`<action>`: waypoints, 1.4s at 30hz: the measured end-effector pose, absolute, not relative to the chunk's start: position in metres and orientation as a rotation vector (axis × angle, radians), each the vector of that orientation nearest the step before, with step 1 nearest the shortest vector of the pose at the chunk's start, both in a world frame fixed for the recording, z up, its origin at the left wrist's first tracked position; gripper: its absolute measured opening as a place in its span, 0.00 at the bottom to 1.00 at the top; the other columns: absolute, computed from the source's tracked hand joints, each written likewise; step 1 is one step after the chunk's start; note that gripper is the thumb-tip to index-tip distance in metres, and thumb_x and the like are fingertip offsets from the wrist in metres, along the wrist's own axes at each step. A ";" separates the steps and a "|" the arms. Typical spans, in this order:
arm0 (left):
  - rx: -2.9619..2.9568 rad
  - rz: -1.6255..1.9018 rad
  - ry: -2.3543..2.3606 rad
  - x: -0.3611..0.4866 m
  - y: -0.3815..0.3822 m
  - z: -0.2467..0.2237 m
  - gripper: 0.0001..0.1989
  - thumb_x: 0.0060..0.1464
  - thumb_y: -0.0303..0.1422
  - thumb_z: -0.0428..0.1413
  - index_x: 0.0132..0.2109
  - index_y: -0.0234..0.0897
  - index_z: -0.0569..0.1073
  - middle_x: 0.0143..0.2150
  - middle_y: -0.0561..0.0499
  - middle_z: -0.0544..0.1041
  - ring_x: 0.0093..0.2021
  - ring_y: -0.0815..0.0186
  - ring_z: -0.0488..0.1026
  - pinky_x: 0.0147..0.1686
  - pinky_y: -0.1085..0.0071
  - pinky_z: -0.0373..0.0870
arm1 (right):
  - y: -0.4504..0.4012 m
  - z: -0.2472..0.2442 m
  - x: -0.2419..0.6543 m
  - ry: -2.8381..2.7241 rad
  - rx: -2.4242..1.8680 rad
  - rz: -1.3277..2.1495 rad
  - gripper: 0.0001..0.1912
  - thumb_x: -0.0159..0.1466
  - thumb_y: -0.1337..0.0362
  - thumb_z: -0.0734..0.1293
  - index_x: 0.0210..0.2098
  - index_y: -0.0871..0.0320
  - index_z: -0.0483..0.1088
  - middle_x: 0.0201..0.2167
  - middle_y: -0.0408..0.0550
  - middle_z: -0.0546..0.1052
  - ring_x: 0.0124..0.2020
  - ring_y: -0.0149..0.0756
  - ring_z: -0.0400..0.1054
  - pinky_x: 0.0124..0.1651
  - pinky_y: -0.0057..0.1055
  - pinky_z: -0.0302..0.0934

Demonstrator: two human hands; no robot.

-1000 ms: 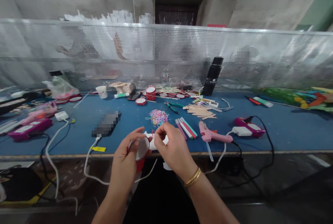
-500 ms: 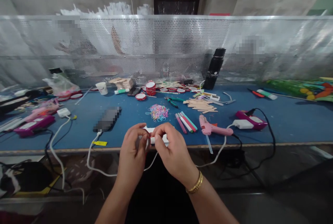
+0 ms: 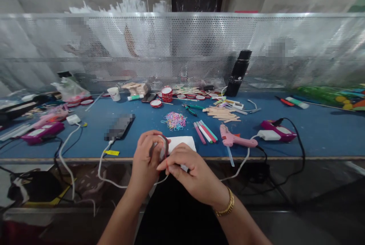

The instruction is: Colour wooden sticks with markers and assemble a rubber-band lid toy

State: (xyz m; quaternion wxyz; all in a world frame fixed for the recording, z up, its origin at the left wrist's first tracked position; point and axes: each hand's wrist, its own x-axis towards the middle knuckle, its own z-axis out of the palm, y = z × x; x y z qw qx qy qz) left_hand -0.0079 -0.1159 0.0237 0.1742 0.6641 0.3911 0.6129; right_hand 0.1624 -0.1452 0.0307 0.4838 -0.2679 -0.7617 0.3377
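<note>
My left hand [image 3: 146,157] is closed around a small round disc [image 3: 164,144] with a pale face and a dark rim, held on edge above the table's front edge. A thin red strand [image 3: 165,156] runs from the disc to my right hand [image 3: 189,169], whose thumb and forefinger pinch it. The strand's kind is too small to make out. Beneath and behind my hands lies a white sheet of paper [image 3: 184,142]. Beyond it sits a heap of small coloured rubber bands [image 3: 175,120], with several markers [image 3: 205,131] to its right.
A pink glue gun [image 3: 236,139] and a purple power strip [image 3: 278,131] lie at right. Wooden sticks [image 3: 222,114], green-handled pliers [image 3: 191,110] and red-rimmed discs [image 3: 167,94] are farther back. At left, a phone [image 3: 119,127] trails a white cable [image 3: 99,173] over the edge.
My right hand has moved down and slightly away from the disc, with the red strand stretched between. More of the white paper shows, and the disc's pale face is turned into sight.
</note>
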 end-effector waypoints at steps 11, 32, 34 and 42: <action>1.283 1.596 1.024 0.010 -0.126 0.024 0.24 0.52 0.40 0.71 0.55 0.43 0.77 0.42 0.50 0.82 0.37 0.62 0.78 0.40 0.69 0.76 | -0.121 0.016 0.177 -1.248 -0.539 0.942 0.21 0.61 0.49 0.78 0.51 0.46 0.77 0.32 0.39 0.79 0.27 0.32 0.73 0.36 0.35 0.71; 1.342 1.468 1.283 0.010 -0.122 0.030 0.14 0.57 0.46 0.62 0.38 0.40 0.76 0.31 0.55 0.76 0.31 0.64 0.68 0.31 0.72 0.64 | -0.117 0.018 0.174 -2.028 -0.959 0.118 0.46 0.43 0.55 0.88 0.55 0.55 0.66 0.52 0.52 0.79 0.53 0.51 0.74 0.62 0.51 0.56; 1.386 1.463 1.304 0.009 -0.123 0.031 0.14 0.57 0.46 0.61 0.38 0.40 0.76 0.31 0.54 0.76 0.31 0.64 0.68 0.31 0.71 0.64 | -0.117 0.021 0.174 -2.032 -0.950 0.129 0.44 0.45 0.54 0.87 0.54 0.55 0.66 0.50 0.50 0.79 0.52 0.49 0.74 0.62 0.50 0.56; 1.555 1.484 1.397 0.013 -0.127 0.031 0.14 0.61 0.47 0.56 0.38 0.41 0.74 0.32 0.52 0.77 0.33 0.60 0.71 0.34 0.66 0.67 | -0.118 0.026 0.171 -2.038 -0.991 0.168 0.35 0.50 0.54 0.83 0.51 0.54 0.66 0.48 0.49 0.78 0.50 0.49 0.73 0.58 0.48 0.54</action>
